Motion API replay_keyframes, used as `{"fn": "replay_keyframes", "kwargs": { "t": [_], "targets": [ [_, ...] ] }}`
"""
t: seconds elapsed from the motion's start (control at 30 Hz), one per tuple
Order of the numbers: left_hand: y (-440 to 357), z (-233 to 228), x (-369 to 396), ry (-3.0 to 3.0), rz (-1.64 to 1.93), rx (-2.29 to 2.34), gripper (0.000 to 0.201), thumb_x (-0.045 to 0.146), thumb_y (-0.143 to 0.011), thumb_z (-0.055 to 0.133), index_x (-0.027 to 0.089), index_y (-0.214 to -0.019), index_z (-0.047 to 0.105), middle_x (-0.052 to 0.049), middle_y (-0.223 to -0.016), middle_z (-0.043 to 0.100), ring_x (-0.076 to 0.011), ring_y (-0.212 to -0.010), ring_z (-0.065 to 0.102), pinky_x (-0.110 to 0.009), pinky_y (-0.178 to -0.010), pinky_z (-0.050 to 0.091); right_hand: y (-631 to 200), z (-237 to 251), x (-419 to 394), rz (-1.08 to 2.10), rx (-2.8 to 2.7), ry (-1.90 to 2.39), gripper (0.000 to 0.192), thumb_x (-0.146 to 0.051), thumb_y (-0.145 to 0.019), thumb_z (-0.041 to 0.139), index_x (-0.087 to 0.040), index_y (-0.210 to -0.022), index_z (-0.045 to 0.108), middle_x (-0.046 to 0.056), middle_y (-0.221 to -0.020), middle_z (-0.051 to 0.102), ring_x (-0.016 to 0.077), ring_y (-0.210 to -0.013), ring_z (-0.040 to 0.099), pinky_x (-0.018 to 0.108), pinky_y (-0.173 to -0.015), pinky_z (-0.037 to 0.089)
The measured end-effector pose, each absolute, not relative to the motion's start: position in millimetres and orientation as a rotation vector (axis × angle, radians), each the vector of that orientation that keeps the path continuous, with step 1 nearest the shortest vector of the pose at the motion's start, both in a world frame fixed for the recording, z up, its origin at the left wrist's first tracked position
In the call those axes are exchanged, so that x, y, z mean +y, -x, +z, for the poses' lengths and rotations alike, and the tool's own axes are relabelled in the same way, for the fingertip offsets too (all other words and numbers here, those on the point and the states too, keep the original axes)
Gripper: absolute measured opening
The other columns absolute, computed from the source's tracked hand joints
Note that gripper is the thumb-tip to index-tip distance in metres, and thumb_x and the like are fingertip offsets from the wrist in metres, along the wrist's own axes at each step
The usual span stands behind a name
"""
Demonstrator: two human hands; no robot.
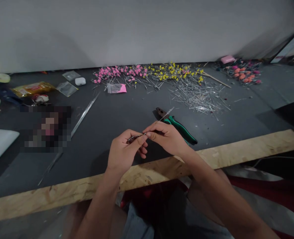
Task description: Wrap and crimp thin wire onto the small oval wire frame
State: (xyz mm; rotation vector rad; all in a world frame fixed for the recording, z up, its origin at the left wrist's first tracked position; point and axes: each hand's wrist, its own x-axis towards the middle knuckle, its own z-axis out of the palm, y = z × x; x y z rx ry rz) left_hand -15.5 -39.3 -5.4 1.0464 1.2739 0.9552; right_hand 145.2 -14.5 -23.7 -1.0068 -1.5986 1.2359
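My left hand point(123, 151) is closed, its thumb and forefinger pinching a thin, dark metallic piece point(135, 136) whose exact kind I cannot make out. Against it, the fingertips of my right hand point(165, 136) pinch a thin metal wire point(167, 113), whose twisted, silvery end sticks out above the knuckles. The two hands meet at the thumbs, over the dark tabletop near its front edge. Just behind my right hand lies a pair of pliers point(183, 129) with green and black handles, jaws pointing up and left.
Along the wall lie pink-tipped wires point(114, 73), yellow-tipped wires point(171, 71) and a heap of bare wires point(199, 96). A small bag point(115, 88) holds pink material. Long wire strands point(84, 114) stretch across the left. A wooden strip point(151, 172) edges the table.
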Motion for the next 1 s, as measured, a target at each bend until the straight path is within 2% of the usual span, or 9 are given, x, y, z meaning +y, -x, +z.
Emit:
{"fn": "replay_keyframes", "kwargs": {
  "t": [0.17,0.3,0.4,0.53,0.63,0.8,1.0],
  "targets": [
    [13.9,-3.6,-42.2,-1.395,0.894,1.503,0.014,0.033,-0.08,0.06,0.019,-0.077,0.062,0.003,-0.06,0.064,-0.0109,-0.051,0.061,-0.021,-0.048,0.047,-139.6,-25.3,-15.6,1.57,-1.317,1.033,0.01,-0.029,-0.08,0.061,-0.023,-0.083,0.068,-0.001,-0.074,0.064,0.0111,-0.066,0.054,0.027,-0.065,0.042],
    [13.2,-8.3,-44.4,-1.807,0.781,1.683,0.015,0.029,-0.085,0.051,0.021,-0.08,0.063,0.003,-0.062,0.066,-0.0129,-0.06,0.063,-0.023,-0.058,0.044,-134.6,-27.2,-15.0,1.588,-1.224,1.071,0.015,-0.035,-0.076,0.066,-0.02,-0.074,0.066,-0.001,-0.069,0.062,0.01,-0.063,0.052,0.026,-0.061,0.042],
    [12.9,-12.6,-45.1,-2.038,0.706,1.728,0.021,0.029,-0.088,0.046,0.021,-0.081,0.064,0.0,-0.072,0.069,-0.0142,-0.067,0.063,-0.024,-0.064,0.044,-130.5,-28.4,-15.9,1.568,-1.152,1.119,0.017,-0.035,-0.073,0.068,-0.019,-0.077,0.065,-0.003,-0.065,0.059,0.0094,-0.061,0.051,0.026,-0.061,0.042],
    [13.3,-16.4,-44.8,-2.172,0.676,1.775,0.025,0.026,-0.09,0.041,0.021,-0.082,0.064,-0.002,-0.08,0.07,-0.0149,-0.071,0.063,-0.024,-0.065,0.043,-126.8,-30.1,-17.6,1.595,-1.068,1.182,0.022,-0.04,-0.073,0.068,-0.019,-0.079,0.065,-0.001,-0.069,0.061,0.0113,-0.065,0.055,0.027,-0.062,0.044],
    [14.3,-17.7,-44.0,-2.211,0.631,1.783,0.025,0.027,-0.091,0.041,0.021,-0.084,0.065,-0.002,-0.08,0.071,-0.0151,-0.071,0.063,-0.024,-0.064,0.043,-127.3,-32.4,-17.7,1.639,-1.069,1.188,0.024,-0.043,-0.072,0.068,-0.019,-0.075,0.068,0.002,-0.073,0.064,0.0123,-0.068,0.057,0.028,-0.064,0.046],
    [14.7,-17.5,-43.6,-2.166,0.649,1.728,0.023,0.027,-0.09,0.043,0.021,-0.084,0.065,-0.002,-0.079,0.071,-0.0149,-0.071,0.063,-0.024,-0.064,0.044,-128.2,-34.8,-18.4,1.745,-0.926,1.11,0.02,-0.037,-0.071,0.071,-0.019,-0.08,0.071,0.002,-0.078,0.065,0.0117,-0.07,0.057,0.028,-0.069,0.046],
    [11.1,-10.4,-42.6,-1.539,0.901,1.546,0.015,0.033,-0.083,0.056,0.02,-0.08,0.064,0.003,-0.062,0.065,-0.0119,-0.055,0.062,-0.022,-0.055,0.048,-123.5,-29.2,-23.6,1.81,-0.831,0.917,0.017,-0.035,-0.075,0.069,-0.02,-0.082,0.068,0.0,-0.074,0.062,0.0119,-0.062,0.055,0.03,-0.06,0.047]
  ]
}}
